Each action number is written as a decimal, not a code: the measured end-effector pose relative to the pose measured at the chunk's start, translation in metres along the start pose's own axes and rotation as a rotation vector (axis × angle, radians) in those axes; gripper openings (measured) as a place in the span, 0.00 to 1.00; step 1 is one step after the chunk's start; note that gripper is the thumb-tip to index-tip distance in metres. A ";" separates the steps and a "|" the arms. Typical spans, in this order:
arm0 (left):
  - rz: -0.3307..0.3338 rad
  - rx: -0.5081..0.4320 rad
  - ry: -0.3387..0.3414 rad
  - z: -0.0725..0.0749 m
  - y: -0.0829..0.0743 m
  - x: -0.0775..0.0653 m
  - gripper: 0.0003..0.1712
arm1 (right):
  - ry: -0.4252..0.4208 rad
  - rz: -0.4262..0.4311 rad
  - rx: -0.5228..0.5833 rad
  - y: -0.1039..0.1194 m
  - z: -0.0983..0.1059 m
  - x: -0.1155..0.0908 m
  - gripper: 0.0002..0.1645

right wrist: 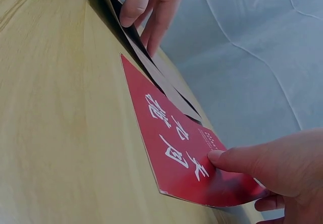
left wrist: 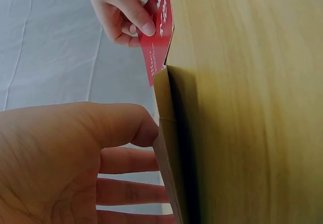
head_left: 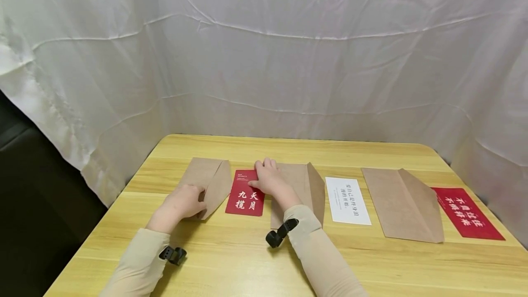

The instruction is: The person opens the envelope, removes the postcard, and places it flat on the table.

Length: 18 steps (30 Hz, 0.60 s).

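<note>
My right hand point(head_left: 271, 180) pinches a red card point(head_left: 244, 198) with white Chinese characters, its thumb on the printed face and fingers behind. In the right wrist view the card point(right wrist: 161, 133) is tilted up off the table and bends slightly. To its left lies a brown paper envelope point(head_left: 206, 168), its flap on the right side. My left hand point(head_left: 181, 203) holds that envelope by its near part, thumb at the edge. From the left wrist, the envelope's edge point(left wrist: 165, 148) stands slightly raised, and the fingers' tips are hidden behind it.
Under my right forearm lies a second brown envelope point(head_left: 294, 178). Further right on the wooden table point(head_left: 231, 260) are a white printed card point(head_left: 348, 200), a third envelope point(head_left: 396, 205) and another red card point(head_left: 468, 214). A pale curtain point(head_left: 288, 72) hangs behind.
</note>
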<state>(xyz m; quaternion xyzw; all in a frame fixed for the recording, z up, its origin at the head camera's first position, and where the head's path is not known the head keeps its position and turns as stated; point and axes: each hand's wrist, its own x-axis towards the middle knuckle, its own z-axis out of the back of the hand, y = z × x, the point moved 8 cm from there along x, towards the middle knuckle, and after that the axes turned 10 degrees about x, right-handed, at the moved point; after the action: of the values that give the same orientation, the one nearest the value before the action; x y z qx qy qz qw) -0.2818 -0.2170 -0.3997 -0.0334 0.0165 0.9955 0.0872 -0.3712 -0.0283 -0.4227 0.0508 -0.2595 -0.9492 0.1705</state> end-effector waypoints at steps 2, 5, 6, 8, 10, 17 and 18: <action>0.003 0.001 0.001 -0.001 0.001 0.001 0.10 | 0.000 0.002 0.000 -0.001 0.000 0.000 0.33; 0.009 0.000 0.008 -0.002 0.002 0.001 0.10 | 0.001 0.004 -0.008 -0.002 0.000 0.000 0.33; 0.010 0.000 0.009 -0.002 0.002 0.001 0.10 | 0.003 0.004 -0.010 -0.002 0.000 0.000 0.33; 0.010 0.000 0.010 -0.002 0.002 0.001 0.09 | 0.005 0.004 -0.016 -0.003 0.000 0.000 0.32; 0.007 0.000 0.007 -0.002 0.002 0.001 0.08 | 0.007 0.005 -0.019 -0.004 0.000 0.000 0.32; -0.007 0.024 -0.015 0.000 0.001 0.000 0.06 | 0.017 0.008 -0.024 -0.004 0.001 -0.001 0.31; -0.009 0.027 -0.017 0.000 0.001 0.000 0.06 | 0.018 0.009 -0.027 -0.004 0.001 -0.001 0.31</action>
<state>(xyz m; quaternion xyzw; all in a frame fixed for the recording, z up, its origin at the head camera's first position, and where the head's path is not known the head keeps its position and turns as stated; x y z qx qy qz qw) -0.2818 -0.2180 -0.3995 -0.0240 0.0290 0.9950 0.0923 -0.3713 -0.0248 -0.4240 0.0558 -0.2455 -0.9514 0.1775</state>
